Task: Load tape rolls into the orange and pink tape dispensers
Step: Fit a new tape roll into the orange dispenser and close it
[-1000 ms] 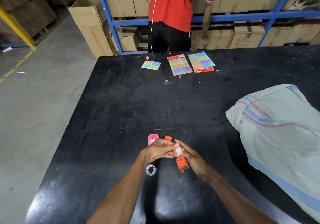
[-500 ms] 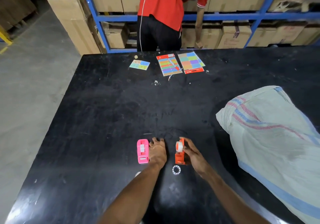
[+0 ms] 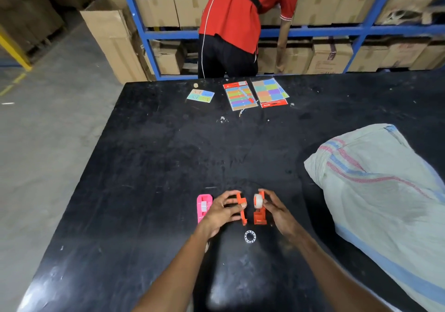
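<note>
Just left of the orange dispenser body (image 3: 260, 211), tape roll (image 3: 258, 200) seated and right hand (image 3: 277, 211) gripping it, its loose side cover (image 3: 241, 207) stood parallel, pinched in the left hand (image 3: 222, 211); pink dispenser (image 3: 204, 207) lay further left.

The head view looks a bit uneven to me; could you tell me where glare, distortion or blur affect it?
Head view: overhead light glares off the black table near its front edge; wide-angle distortion bows the blue shelving; the orange dispenser and both hands stay fairly sharp; the far cartons look soft.
</note>
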A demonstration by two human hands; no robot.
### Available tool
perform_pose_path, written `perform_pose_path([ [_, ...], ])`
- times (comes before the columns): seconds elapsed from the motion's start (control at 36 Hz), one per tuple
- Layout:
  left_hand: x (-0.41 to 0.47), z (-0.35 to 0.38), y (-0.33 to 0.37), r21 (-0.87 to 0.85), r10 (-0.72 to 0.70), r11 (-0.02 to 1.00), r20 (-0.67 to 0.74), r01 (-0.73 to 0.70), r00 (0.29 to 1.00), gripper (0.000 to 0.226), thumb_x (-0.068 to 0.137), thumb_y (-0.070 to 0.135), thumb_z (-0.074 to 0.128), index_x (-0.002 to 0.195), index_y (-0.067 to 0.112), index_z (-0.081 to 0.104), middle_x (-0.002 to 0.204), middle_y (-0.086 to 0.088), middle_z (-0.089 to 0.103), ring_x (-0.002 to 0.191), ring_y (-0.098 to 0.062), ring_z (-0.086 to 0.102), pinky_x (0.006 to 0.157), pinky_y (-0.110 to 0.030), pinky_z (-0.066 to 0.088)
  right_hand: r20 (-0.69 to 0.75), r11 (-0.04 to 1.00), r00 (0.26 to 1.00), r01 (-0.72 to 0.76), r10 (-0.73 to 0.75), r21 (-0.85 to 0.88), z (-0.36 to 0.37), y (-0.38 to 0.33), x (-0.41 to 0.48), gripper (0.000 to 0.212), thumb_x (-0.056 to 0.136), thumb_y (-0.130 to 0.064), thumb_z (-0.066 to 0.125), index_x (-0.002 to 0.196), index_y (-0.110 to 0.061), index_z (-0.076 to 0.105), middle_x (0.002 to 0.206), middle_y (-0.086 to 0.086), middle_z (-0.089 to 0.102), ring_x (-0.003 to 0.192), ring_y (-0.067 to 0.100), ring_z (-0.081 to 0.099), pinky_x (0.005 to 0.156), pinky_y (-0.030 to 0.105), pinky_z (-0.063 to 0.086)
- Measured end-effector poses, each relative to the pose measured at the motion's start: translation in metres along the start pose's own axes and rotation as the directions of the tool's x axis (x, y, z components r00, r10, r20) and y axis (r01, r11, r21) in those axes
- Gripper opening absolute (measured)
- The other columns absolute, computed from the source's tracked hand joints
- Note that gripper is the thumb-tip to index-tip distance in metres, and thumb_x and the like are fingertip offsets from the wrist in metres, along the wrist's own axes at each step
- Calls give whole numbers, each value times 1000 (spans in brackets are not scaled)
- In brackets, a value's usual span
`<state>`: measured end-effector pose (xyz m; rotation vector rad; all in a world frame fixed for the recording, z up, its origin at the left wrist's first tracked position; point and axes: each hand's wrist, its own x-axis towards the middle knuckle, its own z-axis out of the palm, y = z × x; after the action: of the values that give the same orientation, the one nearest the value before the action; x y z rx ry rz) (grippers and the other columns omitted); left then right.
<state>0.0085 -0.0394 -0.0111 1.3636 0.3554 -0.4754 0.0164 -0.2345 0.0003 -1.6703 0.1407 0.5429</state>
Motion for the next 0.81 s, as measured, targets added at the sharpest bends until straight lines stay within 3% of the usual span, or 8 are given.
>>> perform_pose_path([
  [0.17,-31,-7,13,-63,6,998,99,0,995,46,84,13,73,126,26,61,127,-14,63,113,-32,65,91,-47,57,93,998,996,8,-1,-68,11,-6,0,28,106,-22,42,130,-30,53,111,-1,65,75,-2,63,58,16,47],
  [0.39,-49,-16,11,-97,35,995,41,-31,999,51,80,12,77,127,22,60,121,-16,68,111,-28,67,92,-53,55,202,997,979,47,-35,-55,32,-18,-12,28,107,-17,40,133,-21,50,84,-4,62,57,-3,62,48,12,46],
  [0.5,-56,-15,14,-132,62,989,6,-60,998,51,81,12,76,128,21,59,120,-12,70,110,-27,67,92,-52,55,214,997,977,41,-28,-58,40,-22,-15,27,106,-27,41,129,-35,54,85,-6,69,64,7,65,48,16,45],
  [0.64,-62,-21,18,-200,55,979,20,-50,998,37,93,19,60,130,18,58,122,-15,68,112,-31,66,97,-58,50,228,993,971,90,-70,-81,42,-27,-15,27,106,-28,40,125,-42,55,70,-13,67,56,5,57,48,20,37],
  [0.81,-64,-22,21,-172,71,983,-7,-71,997,37,92,11,62,129,15,59,118,-15,70,110,-31,67,93,-57,53,255,989,960,138,-118,-60,48,-31,-15,28,105,-24,44,124,-41,56,72,5,55,61,23,50,47,27,40],
])
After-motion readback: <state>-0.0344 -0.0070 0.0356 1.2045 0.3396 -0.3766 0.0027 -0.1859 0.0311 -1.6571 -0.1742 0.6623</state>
